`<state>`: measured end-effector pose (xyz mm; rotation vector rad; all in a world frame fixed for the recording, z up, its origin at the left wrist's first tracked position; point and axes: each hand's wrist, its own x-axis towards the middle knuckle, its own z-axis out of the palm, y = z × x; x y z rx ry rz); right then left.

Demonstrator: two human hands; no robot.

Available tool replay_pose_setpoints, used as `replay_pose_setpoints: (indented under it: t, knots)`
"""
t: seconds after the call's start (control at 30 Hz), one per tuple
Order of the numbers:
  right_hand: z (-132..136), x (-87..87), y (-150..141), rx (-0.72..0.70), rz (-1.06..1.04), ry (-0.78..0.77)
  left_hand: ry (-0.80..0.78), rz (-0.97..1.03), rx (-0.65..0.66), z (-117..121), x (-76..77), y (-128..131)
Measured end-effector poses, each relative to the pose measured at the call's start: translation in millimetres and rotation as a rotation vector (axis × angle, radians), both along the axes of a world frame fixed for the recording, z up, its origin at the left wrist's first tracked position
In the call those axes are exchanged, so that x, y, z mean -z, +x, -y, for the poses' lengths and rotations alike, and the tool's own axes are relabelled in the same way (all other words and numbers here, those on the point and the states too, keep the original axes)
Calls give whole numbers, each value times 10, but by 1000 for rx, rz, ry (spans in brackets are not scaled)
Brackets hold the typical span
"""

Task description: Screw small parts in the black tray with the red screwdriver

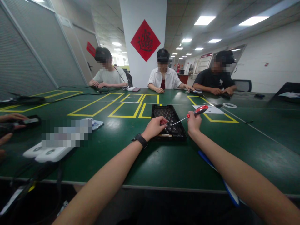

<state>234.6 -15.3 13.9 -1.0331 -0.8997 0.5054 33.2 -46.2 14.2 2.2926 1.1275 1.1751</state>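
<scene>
A shallow black tray (180,126) lies on the green table, with many small shiny pieces (169,115) inside it. Over its left side is my left hand (156,126), fingers pinched together near the pieces; whatever they hold is too small to make out. My right hand (194,122), just right of the tray, is closed around a screwdriver (201,110) with a red and grey handle. The screwdriver's thin shaft slants down to the left, its tip among the pieces close to my left fingertips. A black watch band circles my left wrist.
White power strips (55,153) lie at the left, beside another person's hands. Three people sit across the green table (140,168), which carries yellow tape outlines. A white tape roll (230,105) and paper (212,109) lie right of the tray. A blue-edged object (207,158) sits under my right forearm.
</scene>
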Motion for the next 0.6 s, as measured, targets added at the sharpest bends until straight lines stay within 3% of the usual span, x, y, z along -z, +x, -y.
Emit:
replay_pose_setpoints:
  t: [0.2, 0.6]
  knots:
    - [19, -14, -6, 124, 103, 15, -5, -4, -19, 13, -10, 6]
    - [88, -26, -53, 74, 163, 21, -27, -7, -22, 29, -29, 11]
